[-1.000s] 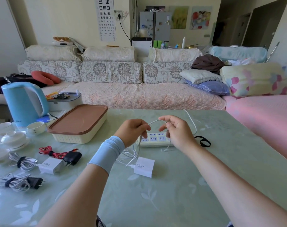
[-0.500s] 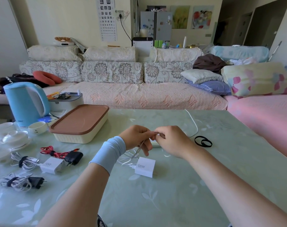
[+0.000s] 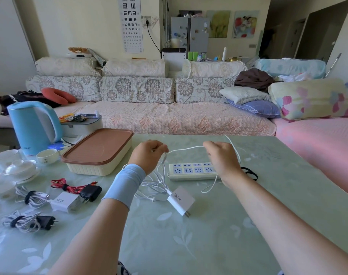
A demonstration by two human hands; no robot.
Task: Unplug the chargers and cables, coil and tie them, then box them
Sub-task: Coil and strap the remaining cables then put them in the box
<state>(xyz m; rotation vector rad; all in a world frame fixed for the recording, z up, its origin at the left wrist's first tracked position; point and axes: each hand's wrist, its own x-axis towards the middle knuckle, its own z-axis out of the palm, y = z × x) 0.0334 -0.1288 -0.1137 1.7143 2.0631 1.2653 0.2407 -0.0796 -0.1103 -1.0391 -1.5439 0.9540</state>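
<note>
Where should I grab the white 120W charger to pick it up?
Grab the 120W charger by its two long side edges, coming down from above. It lies flat on the table, top face free. Keep off the near end, where the prongs stick out, and the far end, where the cable plugs in.
</note>
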